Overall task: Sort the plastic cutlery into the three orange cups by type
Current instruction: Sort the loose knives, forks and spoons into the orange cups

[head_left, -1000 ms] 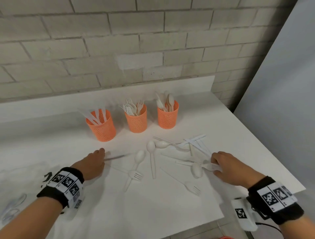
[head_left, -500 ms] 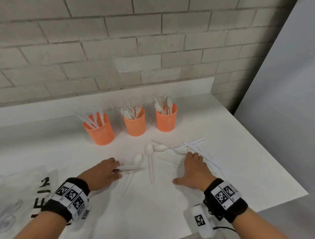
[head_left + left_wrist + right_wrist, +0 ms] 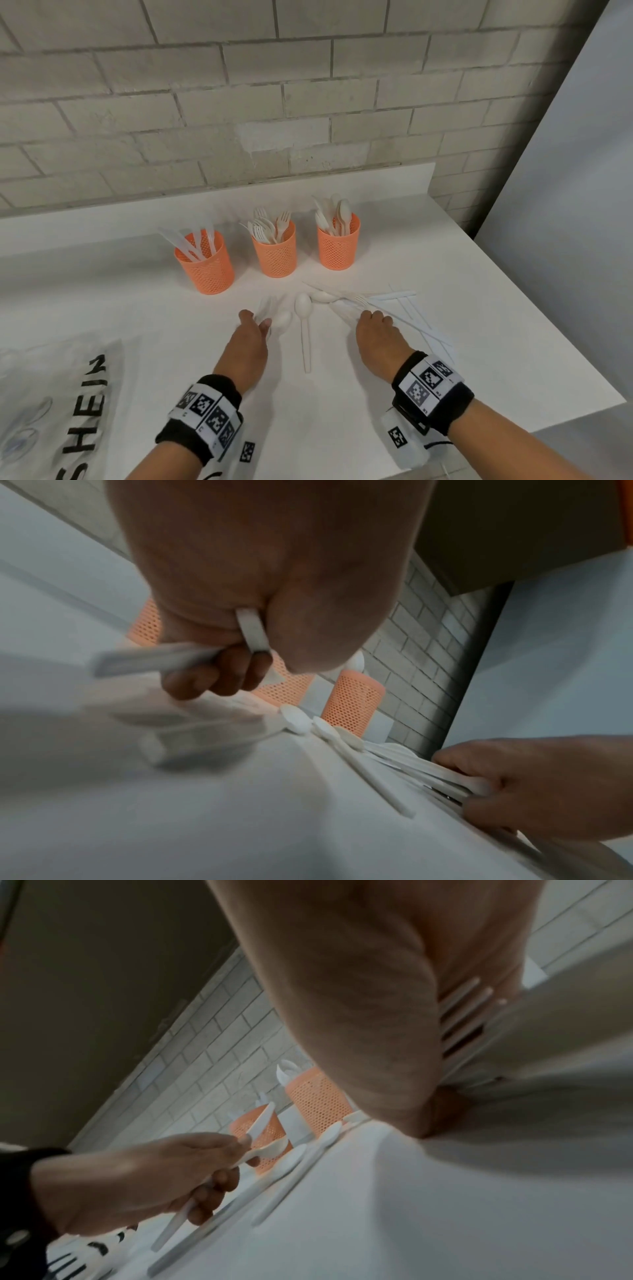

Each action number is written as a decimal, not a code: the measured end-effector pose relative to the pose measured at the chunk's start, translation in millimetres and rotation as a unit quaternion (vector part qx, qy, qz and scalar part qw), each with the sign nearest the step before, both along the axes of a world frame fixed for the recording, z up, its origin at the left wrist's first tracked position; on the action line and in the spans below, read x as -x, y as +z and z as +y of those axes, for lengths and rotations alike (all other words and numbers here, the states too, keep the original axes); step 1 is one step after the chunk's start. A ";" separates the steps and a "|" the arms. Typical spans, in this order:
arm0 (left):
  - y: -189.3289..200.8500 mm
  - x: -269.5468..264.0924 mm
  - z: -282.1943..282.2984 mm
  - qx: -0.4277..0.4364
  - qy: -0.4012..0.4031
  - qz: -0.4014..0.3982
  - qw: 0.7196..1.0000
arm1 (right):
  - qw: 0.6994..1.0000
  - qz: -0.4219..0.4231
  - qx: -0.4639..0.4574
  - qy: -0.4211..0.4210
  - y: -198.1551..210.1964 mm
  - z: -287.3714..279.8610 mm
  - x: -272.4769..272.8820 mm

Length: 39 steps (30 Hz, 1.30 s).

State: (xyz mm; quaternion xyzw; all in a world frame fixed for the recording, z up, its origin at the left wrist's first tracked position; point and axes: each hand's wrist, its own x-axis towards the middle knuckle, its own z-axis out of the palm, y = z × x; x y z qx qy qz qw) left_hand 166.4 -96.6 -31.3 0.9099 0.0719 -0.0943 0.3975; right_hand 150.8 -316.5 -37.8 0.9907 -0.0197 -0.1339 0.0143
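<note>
Three orange mesh cups stand in a row: the left cup holds knives, the middle cup forks, the right cup spoons. My left hand grips two white pieces, one of them a knife; their handles stick out of my fist. My right hand pinches several handles in the loose pile, and fork tines show beside its palm. Between my hands lies a spoon. Another spoon lies by my left fingertips.
More white knives lie to the right of my right hand. A clear plastic bag with black letters covers the table's left front. The white table ends at the right and front; a brick wall stands behind the cups.
My left hand has lifted its cutlery off the table and moved right, towards the cups. My right hand has moved left over the pile and closed on several handles.
</note>
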 end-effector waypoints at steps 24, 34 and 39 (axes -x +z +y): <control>4.1 -4.0 -44.7 -0.068 -0.054 0.034 0.996 | 0.958 0.011 -0.215 -0.188 17.4 -101.1 -25.8; -2.7 -17.1 -42.7 -0.144 -0.086 0.013 0.986 | 0.980 0.074 -0.152 -0.107 25.3 -103.7 -26.8; 25.3 -18.5 -48.2 -0.138 -0.158 -0.118 0.971 | 0.991 0.075 -0.093 -0.061 20.7 -96.6 -25.4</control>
